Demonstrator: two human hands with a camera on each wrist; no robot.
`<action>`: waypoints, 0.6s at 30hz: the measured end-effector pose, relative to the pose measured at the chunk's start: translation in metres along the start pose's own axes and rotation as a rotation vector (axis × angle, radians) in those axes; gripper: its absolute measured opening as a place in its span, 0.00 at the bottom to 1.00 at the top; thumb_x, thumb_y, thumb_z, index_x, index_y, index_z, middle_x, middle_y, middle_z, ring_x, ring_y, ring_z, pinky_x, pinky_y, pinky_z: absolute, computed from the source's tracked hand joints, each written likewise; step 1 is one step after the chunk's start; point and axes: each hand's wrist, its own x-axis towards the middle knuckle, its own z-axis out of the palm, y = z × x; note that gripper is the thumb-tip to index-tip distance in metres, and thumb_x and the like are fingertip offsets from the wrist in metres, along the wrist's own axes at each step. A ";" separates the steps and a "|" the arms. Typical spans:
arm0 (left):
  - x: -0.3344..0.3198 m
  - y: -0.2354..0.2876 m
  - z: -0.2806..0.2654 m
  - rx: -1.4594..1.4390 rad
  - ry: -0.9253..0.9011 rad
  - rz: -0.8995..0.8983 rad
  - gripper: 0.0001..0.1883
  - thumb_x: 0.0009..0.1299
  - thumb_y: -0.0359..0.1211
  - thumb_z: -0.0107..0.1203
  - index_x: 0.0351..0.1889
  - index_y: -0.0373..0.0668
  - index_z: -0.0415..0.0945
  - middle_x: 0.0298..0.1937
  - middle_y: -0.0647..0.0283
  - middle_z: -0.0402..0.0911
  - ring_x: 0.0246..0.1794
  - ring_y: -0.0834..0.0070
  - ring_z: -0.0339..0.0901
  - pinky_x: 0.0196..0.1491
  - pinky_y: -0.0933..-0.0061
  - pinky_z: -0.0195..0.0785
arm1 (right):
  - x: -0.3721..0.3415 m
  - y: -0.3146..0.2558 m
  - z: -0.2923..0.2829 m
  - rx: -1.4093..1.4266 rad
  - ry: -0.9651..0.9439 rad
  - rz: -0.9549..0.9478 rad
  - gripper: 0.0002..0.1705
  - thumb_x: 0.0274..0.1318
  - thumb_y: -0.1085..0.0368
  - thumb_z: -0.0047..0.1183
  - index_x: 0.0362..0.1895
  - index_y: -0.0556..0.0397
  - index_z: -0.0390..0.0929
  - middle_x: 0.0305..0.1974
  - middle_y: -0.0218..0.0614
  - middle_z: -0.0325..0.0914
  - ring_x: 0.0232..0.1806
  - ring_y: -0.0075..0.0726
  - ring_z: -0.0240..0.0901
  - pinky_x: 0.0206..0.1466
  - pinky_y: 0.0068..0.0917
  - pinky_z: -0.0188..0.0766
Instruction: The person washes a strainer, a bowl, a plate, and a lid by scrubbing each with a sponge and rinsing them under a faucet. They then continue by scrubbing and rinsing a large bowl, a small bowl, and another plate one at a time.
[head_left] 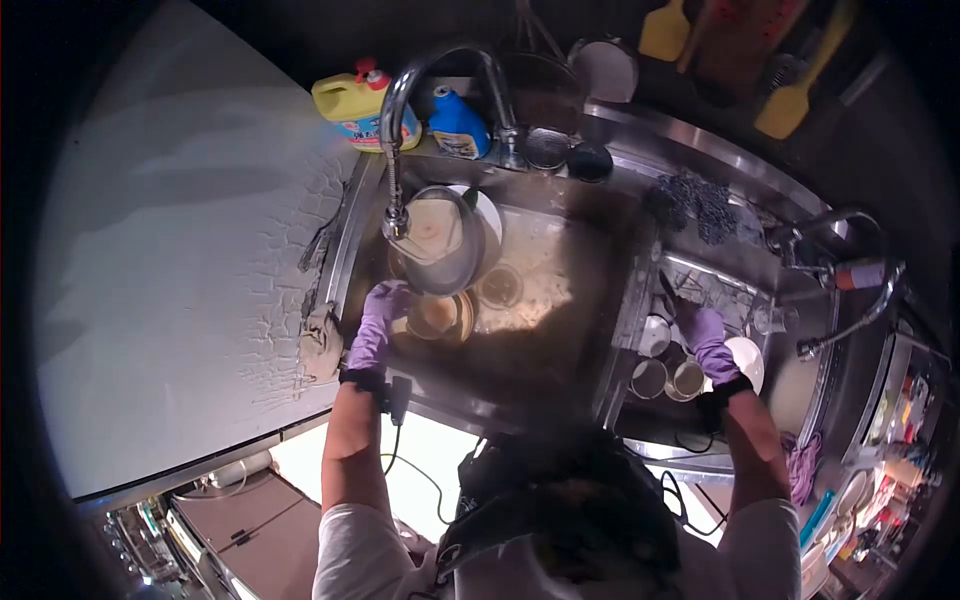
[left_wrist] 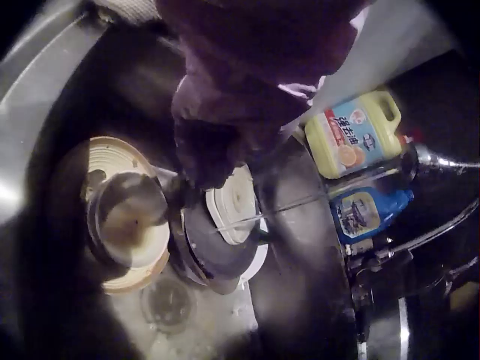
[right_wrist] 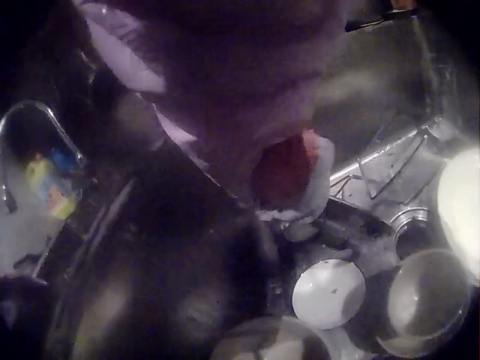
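Washing-up is judged unfinished: pan (head_left: 468, 257) and bowl (head_left: 432, 318) are left in the left basin (head_left: 590, 225) near the left hand (head_left: 385, 303), cups (head_left: 687, 379) — perhaps done — in the right basin (head_left: 793, 375) near the right hand (head_left: 702, 328) (neither's opening nor hold can be told).

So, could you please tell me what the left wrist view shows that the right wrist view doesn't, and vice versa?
Only the left wrist view clearly shows the left hand and the square dish.

Only the right wrist view shows the right hand, the small white bowl and the large white dish.

Both share the yellow jug and blue bottle, smaller and blurrier from the right wrist.
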 end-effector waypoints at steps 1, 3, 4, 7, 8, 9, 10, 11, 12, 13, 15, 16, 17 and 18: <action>0.004 0.003 0.008 0.016 0.026 0.024 0.09 0.67 0.34 0.52 0.43 0.45 0.74 0.32 0.66 0.80 0.28 0.76 0.77 0.28 0.76 0.70 | 0.003 -0.018 -0.015 -0.017 -0.091 -0.009 0.14 0.55 0.54 0.42 0.34 0.45 0.78 0.30 0.48 0.77 0.32 0.54 0.75 0.30 0.46 0.70; 0.018 0.013 0.021 0.052 0.074 0.068 0.08 0.67 0.34 0.52 0.42 0.43 0.74 0.31 0.66 0.79 0.28 0.76 0.76 0.28 0.75 0.70 | 0.009 -0.024 0.005 0.078 -0.062 -0.044 0.14 0.54 0.55 0.43 0.35 0.46 0.78 0.32 0.48 0.77 0.36 0.53 0.75 0.34 0.45 0.70; 0.055 -0.009 0.012 0.273 0.119 0.215 0.09 0.66 0.34 0.53 0.41 0.41 0.75 0.28 0.66 0.78 0.25 0.77 0.75 0.25 0.76 0.69 | 0.013 -0.027 0.018 0.170 -0.125 0.070 0.14 0.53 0.55 0.45 0.34 0.49 0.78 0.34 0.49 0.77 0.38 0.53 0.74 0.37 0.44 0.70; 0.158 -0.068 -0.020 0.538 0.299 0.167 0.21 0.60 0.45 0.57 0.39 0.36 0.74 0.34 0.51 0.79 0.37 0.59 0.77 0.39 0.66 0.69 | 0.015 -0.032 0.031 0.062 -0.195 0.019 0.18 0.54 0.51 0.44 0.31 0.51 0.79 0.30 0.50 0.77 0.34 0.56 0.74 0.36 0.46 0.69; 0.172 -0.069 -0.021 0.619 0.347 0.123 0.26 0.57 0.50 0.59 0.39 0.35 0.73 0.38 0.46 0.78 0.43 0.53 0.76 0.43 0.63 0.69 | 0.015 -0.035 0.035 0.062 -0.178 0.032 0.21 0.55 0.48 0.43 0.30 0.52 0.79 0.28 0.50 0.77 0.32 0.58 0.73 0.35 0.47 0.68; 0.183 -0.071 -0.020 0.739 0.323 0.191 0.26 0.57 0.50 0.58 0.41 0.35 0.73 0.39 0.47 0.78 0.43 0.55 0.76 0.43 0.64 0.69 | 0.013 -0.035 0.037 0.158 -0.157 0.062 0.23 0.56 0.47 0.41 0.29 0.52 0.79 0.28 0.51 0.76 0.32 0.59 0.73 0.34 0.47 0.68; 0.207 -0.086 -0.027 0.858 0.296 0.259 0.26 0.57 0.50 0.57 0.42 0.36 0.73 0.40 0.48 0.78 0.44 0.56 0.76 0.43 0.64 0.69 | 0.011 -0.040 0.028 0.254 -0.135 0.093 0.25 0.57 0.46 0.40 0.29 0.53 0.79 0.27 0.52 0.76 0.31 0.60 0.73 0.34 0.47 0.68; 0.231 -0.105 -0.034 0.977 0.265 0.328 0.27 0.58 0.50 0.57 0.44 0.36 0.73 0.41 0.49 0.78 0.44 0.58 0.76 0.43 0.65 0.69 | 0.009 -0.045 0.016 0.350 -0.113 0.126 0.27 0.58 0.45 0.38 0.29 0.54 0.78 0.27 0.52 0.76 0.31 0.61 0.72 0.33 0.48 0.68; 0.243 -0.111 -0.034 1.039 0.238 0.349 0.26 0.58 0.49 0.57 0.44 0.36 0.73 0.40 0.50 0.78 0.43 0.59 0.76 0.42 0.66 0.69 | 0.007 -0.050 -0.003 0.291 -0.256 0.231 0.25 0.59 0.47 0.40 0.29 0.56 0.77 0.24 0.48 0.77 0.26 0.52 0.74 0.29 0.41 0.68; 0.247 -0.111 -0.035 1.058 0.213 0.346 0.25 0.58 0.48 0.57 0.44 0.36 0.73 0.40 0.52 0.78 0.42 0.61 0.76 0.42 0.66 0.69 | 0.002 -0.048 -0.005 0.457 -0.195 0.233 0.24 0.59 0.48 0.42 0.27 0.55 0.76 0.21 0.42 0.74 0.22 0.43 0.70 0.26 0.37 0.64; 0.252 -0.110 -0.034 1.085 0.172 0.337 0.23 0.58 0.46 0.57 0.43 0.36 0.72 0.39 0.55 0.78 0.40 0.65 0.76 0.40 0.67 0.69 | -0.009 -0.047 -0.008 0.787 -0.062 0.229 0.22 0.59 0.49 0.46 0.22 0.54 0.75 0.15 0.29 0.70 0.15 0.25 0.63 0.19 0.28 0.58; 0.253 -0.109 -0.036 1.079 0.149 0.326 0.23 0.59 0.45 0.57 0.43 0.36 0.72 0.38 0.57 0.78 0.39 0.66 0.76 0.39 0.68 0.69 | -0.011 -0.045 -0.008 0.876 -0.141 0.326 0.20 0.59 0.51 0.48 0.22 0.52 0.74 0.16 0.21 0.67 0.18 0.15 0.58 0.19 0.22 0.56; 0.253 -0.108 -0.038 1.065 0.125 0.311 0.22 0.59 0.44 0.57 0.43 0.36 0.72 0.38 0.58 0.78 0.38 0.68 0.76 0.38 0.69 0.69 | -0.013 -0.045 -0.007 0.886 -0.122 0.322 0.19 0.59 0.51 0.48 0.23 0.52 0.74 0.16 0.21 0.67 0.18 0.15 0.58 0.19 0.21 0.56; 0.250 -0.107 -0.041 1.043 0.098 0.294 0.21 0.59 0.43 0.57 0.43 0.36 0.72 0.37 0.60 0.78 0.37 0.70 0.76 0.37 0.69 0.69 | -0.015 -0.045 -0.006 0.896 -0.103 0.316 0.19 0.59 0.52 0.48 0.23 0.51 0.73 0.16 0.21 0.67 0.17 0.15 0.57 0.18 0.21 0.56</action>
